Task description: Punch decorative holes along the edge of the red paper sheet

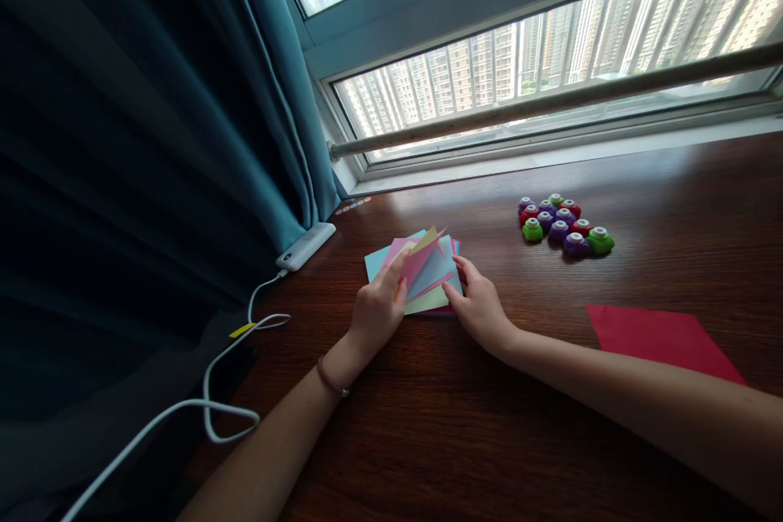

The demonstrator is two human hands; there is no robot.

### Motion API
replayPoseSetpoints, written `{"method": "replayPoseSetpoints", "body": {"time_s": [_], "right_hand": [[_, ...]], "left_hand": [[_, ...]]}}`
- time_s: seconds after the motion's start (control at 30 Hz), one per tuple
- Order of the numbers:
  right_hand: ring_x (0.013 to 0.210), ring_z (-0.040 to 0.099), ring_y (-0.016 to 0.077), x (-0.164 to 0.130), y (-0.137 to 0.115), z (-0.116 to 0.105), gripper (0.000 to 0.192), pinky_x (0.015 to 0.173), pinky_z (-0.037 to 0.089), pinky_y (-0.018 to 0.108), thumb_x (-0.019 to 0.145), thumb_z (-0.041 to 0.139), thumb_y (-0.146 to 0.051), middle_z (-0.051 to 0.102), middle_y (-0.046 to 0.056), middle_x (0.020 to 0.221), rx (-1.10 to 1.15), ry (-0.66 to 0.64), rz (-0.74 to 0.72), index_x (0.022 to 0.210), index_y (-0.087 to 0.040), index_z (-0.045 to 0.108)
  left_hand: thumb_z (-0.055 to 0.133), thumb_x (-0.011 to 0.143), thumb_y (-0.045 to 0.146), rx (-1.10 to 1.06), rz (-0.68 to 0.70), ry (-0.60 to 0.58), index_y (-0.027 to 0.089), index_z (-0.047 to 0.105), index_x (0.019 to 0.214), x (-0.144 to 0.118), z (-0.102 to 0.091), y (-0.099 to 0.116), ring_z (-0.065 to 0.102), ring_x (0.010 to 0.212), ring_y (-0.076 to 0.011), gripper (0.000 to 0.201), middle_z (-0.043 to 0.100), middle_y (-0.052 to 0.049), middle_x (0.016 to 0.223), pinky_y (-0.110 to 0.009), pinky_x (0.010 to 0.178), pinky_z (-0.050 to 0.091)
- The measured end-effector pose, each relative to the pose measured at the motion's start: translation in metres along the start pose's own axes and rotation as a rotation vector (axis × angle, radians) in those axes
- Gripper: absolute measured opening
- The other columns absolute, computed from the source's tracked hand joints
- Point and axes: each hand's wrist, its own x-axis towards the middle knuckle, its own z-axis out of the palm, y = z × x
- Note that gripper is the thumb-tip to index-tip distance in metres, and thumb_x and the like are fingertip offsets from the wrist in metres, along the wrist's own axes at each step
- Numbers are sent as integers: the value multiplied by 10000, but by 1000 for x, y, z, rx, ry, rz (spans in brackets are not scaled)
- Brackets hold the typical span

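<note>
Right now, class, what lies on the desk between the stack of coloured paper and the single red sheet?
Only the right hand and its forearm cross that stretch; otherwise bare wooden desk separates the paper stack from the red sheet, as the head view shows.

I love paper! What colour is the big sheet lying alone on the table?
Red sheet, clearest in the head view.

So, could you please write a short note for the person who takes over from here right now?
Left hand: fingers lift and fan several sheets of the coloured paper stack; thumb on top.
Right hand: rests on the stack's right edge, pressing it on the wooden desk.
Done: one red sheet lies apart, to the right.
Untouched: the group of small paper punches near the window.
Left: the other sheets are unsorted in the stack.
Also: a white power bank with cable lies by the curtain.
</note>
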Motion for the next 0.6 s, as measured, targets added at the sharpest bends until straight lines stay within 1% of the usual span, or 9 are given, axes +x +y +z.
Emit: {"method": "replayPoseSetpoints", "body": {"time_s": [0.1,0.2,0.27,0.33,0.4,0.43,0.5,0.53,0.6], "right_hand": [[1145,441,247,-5,-7,-2,480,1019,309,381,757,515,-148,513,167,1232,-54,19,-37,1219,-29,470],[1172,382,244,-6,-10,-3,471,1026,282,369,763,489,-107,517,156,1214,-103,-1,-38,1228,-37,468],[1148,400,252,-4,-10,-4,469,1002,303,385,766,472,-86,548,158,1162,-116,-28,-2,1233,-44,462],[1109,447,252,0,-9,-6,466,982,321,400,755,471,-66,573,158,1127,-96,-56,44,1221,-55,465],[1046,510,236,6,-11,-10,446,941,368,388,746,469,-55,598,148,1096,-55,-93,103,1192,-73,481],[995,546,222,10,-12,-12,421,894,409,367,743,466,-52,611,142,1076,-27,-113,143,1161,-82,498],[844,606,187,17,-16,-17,343,731,483,304,740,461,-59,633,131,1026,42,-161,241,1071,-97,544],[754,618,166,20,-18,-20,295,634,491,268,743,462,-69,644,125,995,80,-191,293,1017,-101,566],[597,603,123,26,-22,-24,203,475,449,211,741,483,-90,661,111,915,156,-257,385,906,-102,600]], "left_hand": [[484,857,147,33,38,-58,271,293,1364,-2,3,-2,595,1002,-225,556,555,-69,1220,-321,828,487],[453,881,166,60,38,-83,265,235,1384,-2,3,-2,603,990,-224,557,552,-81,1225,-327,821,489],[472,885,217,70,33,-115,243,161,1402,-1,0,-1,601,995,-220,604,564,-86,1208,-316,818,488],[522,867,303,83,30,-168,215,99,1411,0,-4,1,608,975,-226,695,588,-91,1170,-304,791,495],[559,837,365,114,26,-226,200,121,1408,2,-6,2,625,920,-250,739,598,-112,1141,-314,747,502],[567,826,370,133,23,-251,198,157,1402,2,-7,3,629,894,-266,728,600,-124,1128,-327,730,502],[576,813,343,165,21,-290,195,221,1386,2,-7,3,628,874,-291,690,611,-136,1085,-351,722,496],[577,809,322,174,19,-303,191,233,1382,2,-7,3,625,874,-296,681,617,-136,1060,-359,729,491],[572,809,282,181,19,-322,179,228,1381,1,-6,3,619,882,-292,675,623,-131,1029,-361,744,484]]}}
